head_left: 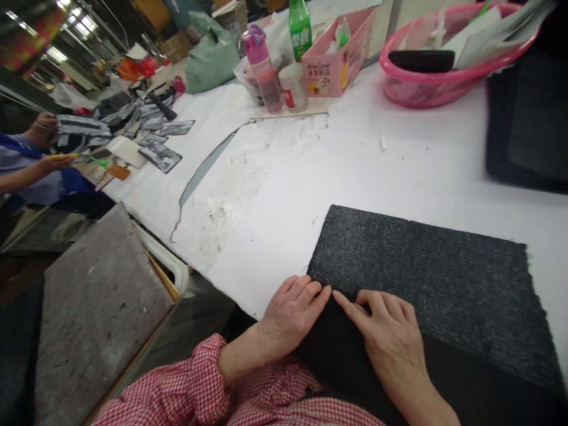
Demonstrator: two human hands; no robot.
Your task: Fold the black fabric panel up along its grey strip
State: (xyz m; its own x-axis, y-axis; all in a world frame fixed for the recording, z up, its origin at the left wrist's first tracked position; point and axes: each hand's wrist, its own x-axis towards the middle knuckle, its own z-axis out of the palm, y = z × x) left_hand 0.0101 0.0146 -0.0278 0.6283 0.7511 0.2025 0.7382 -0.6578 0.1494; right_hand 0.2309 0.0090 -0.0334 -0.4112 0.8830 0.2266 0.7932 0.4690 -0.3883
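A dark speckled, ribbed sheet (435, 266) lies on the white table near my body, with smooth black fabric (332, 343) along its near side. My left hand (293, 313) is at the sheet's left corner, its fingers curled and pressed together on the fabric's edge. Close beside it, my right hand (390, 337) pinches the fold where smooth fabric meets ribbed sheet. The two hands' thumb and index tips almost touch. What lies under the fingertips is hidden.
A pink basket (444, 77), a pink carton (328, 77), a jar (293, 89) and bottles stand at the back. Dark folded material (528, 124) lies at right. A grey board (102, 313) is at lower left. A co-worker (39, 160) handles a brush at far left.
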